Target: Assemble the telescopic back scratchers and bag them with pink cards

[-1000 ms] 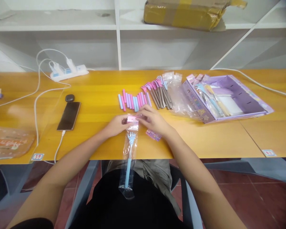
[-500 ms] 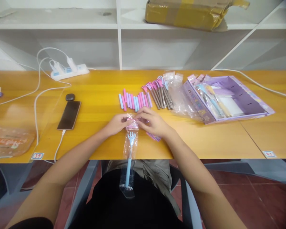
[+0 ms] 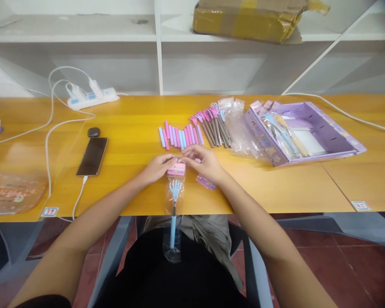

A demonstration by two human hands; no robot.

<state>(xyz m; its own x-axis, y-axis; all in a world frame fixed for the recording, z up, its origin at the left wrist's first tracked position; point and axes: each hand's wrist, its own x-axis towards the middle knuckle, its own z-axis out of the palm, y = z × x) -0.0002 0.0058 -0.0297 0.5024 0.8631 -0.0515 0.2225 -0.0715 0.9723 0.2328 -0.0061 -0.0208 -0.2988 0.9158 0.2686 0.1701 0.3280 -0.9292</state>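
A clear plastic bag (image 3: 172, 255) hangs over the table's front edge. Inside lies a light blue back scratcher (image 3: 173, 231), its hand-shaped end up and its handle towards my body. A pink printed card (image 3: 177, 169) shows at the bag's top. My left hand (image 3: 158, 168) pinches the bag's upper left corner between thumb and fingers. On the other corner, the fingertips of my right hand (image 3: 205, 162) are closed too. Partly beneath my right hand lie more printed cards (image 3: 206, 181). Just beyond both hands is a row of pink, purple and blue handle sleeves (image 3: 181, 137).
Metal back scratcher rods (image 3: 216, 128) with coloured hand ends lie beside empty clear bags (image 3: 235, 124). A purple tray box (image 3: 336, 132) at right holds bagged scratchers. At left are a phone (image 3: 93, 156), a black earbud case (image 3: 93, 131) and a power strip (image 3: 94, 98) with white cables.
The pink card now shows flatter and more fully at the bag's top. My right fingers have shifted slightly, and the bag hangs straighter. The camera view has moved a little.
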